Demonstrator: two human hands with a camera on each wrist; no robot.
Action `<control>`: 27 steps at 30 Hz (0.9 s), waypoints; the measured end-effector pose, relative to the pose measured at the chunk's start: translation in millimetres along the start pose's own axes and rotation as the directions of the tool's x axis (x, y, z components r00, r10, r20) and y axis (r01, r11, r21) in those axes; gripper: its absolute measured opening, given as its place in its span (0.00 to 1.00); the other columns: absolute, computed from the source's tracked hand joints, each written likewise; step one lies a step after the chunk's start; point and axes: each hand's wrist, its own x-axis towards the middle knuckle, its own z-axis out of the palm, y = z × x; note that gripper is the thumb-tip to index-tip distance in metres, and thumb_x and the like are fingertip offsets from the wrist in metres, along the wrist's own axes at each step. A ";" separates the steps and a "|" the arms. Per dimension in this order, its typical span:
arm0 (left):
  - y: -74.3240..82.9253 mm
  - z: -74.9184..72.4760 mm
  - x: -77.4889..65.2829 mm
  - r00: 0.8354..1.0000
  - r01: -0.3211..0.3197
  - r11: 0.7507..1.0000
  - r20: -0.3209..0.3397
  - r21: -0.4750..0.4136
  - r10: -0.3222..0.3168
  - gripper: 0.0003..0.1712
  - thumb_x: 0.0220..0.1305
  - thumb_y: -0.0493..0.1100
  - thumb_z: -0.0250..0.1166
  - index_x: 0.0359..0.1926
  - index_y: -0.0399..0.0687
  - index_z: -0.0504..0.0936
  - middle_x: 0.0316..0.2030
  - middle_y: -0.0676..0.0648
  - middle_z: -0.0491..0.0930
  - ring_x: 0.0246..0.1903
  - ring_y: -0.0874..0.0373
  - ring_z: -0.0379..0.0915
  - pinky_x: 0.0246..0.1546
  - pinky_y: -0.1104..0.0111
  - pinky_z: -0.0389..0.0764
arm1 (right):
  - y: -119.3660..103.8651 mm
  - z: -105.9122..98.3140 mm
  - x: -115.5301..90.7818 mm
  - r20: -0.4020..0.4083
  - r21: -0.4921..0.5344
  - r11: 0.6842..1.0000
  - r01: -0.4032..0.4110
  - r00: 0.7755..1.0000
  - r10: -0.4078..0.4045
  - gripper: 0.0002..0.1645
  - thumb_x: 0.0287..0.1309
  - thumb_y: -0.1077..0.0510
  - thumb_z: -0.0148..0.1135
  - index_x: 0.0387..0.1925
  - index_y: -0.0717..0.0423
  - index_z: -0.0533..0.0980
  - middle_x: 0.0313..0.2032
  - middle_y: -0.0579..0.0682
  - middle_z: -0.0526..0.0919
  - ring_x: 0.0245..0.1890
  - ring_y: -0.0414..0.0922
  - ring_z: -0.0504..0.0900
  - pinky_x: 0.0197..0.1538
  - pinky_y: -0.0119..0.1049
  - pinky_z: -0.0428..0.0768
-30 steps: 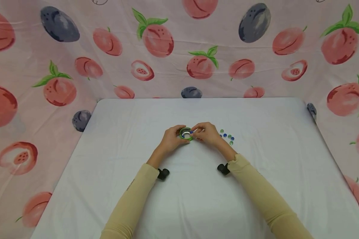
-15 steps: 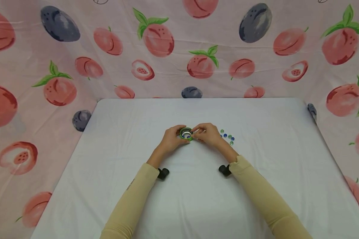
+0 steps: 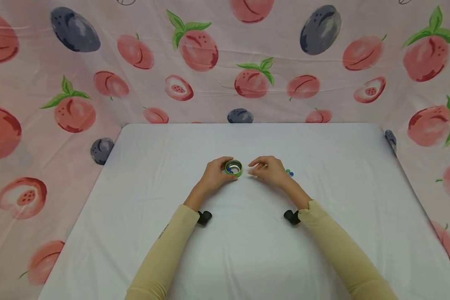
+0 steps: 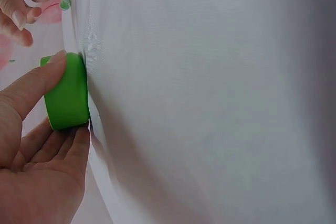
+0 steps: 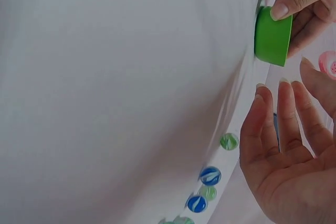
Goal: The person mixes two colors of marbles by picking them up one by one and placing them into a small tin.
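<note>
A small green bowl [image 3: 240,172] with a shiny metal inside stands on the white table, and blue marbles [image 3: 230,170] lie in it. My left hand [image 3: 214,174] grips the bowl from the left side, thumb on its near wall and fingers on its far wall. To the right of the bowl, a short gap away, is my right hand [image 3: 271,171]. Its fingers are loosely bent and hold nothing, as the right wrist view shows. Behind that hand lie loose blue [image 5: 210,176] and green marbles [image 5: 229,141]; in the head view it covers some of them.
A white cloth covers the table [image 3: 225,241]. Pink fabric printed with fruit [image 3: 198,50] hangs behind it and on both sides. Each wrist carries a small black camera [image 3: 204,218].
A blue marble pinched in my right fingers over the bowl has been let go into it. The right hand has moved right, away from the rim. My left hand stays on the bowl.
</note>
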 end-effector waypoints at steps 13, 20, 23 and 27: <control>-0.8 -1.8 -0.4 1.000 0.002 1.000 -0.004 -0.004 -0.002 0.40 0.59 0.31 0.78 0.71 0.31 0.73 0.68 0.33 0.76 0.70 0.41 0.73 0.74 0.56 0.72 | 12.4 -16.7 -14.7 -0.004 -0.069 0.998 0.006 1.000 -0.007 0.16 0.65 0.60 0.72 0.51 0.64 0.85 0.36 0.56 0.88 0.30 0.44 0.83 0.34 0.32 0.79; 1.2 -0.8 -1.4 1.000 -0.009 1.000 0.006 -0.004 0.009 0.40 0.60 0.32 0.78 0.72 0.31 0.72 0.69 0.33 0.75 0.70 0.40 0.73 0.73 0.55 0.73 | 22.1 -30.1 -29.4 -0.030 -0.082 0.997 -0.006 1.000 0.004 0.16 0.64 0.62 0.73 0.51 0.66 0.85 0.36 0.57 0.88 0.33 0.44 0.80 0.36 0.33 0.76; 1.8 -0.1 -1.3 1.000 -0.009 1.000 0.003 -0.003 0.009 0.40 0.60 0.32 0.78 0.72 0.31 0.72 0.69 0.33 0.75 0.70 0.40 0.73 0.73 0.55 0.73 | 25.7 -35.8 -34.1 -0.041 -0.091 0.996 -0.018 0.999 0.014 0.16 0.63 0.61 0.74 0.51 0.66 0.85 0.35 0.56 0.87 0.34 0.45 0.81 0.38 0.33 0.75; 2.3 0.3 -1.1 1.000 0.000 1.000 -0.003 -0.004 0.000 0.40 0.60 0.32 0.78 0.72 0.31 0.72 0.69 0.33 0.75 0.70 0.41 0.73 0.73 0.55 0.73 | 29.6 -42.7 -38.1 -0.051 -0.097 0.995 -0.036 0.998 0.031 0.17 0.63 0.61 0.74 0.51 0.66 0.85 0.35 0.55 0.87 0.34 0.45 0.81 0.38 0.32 0.75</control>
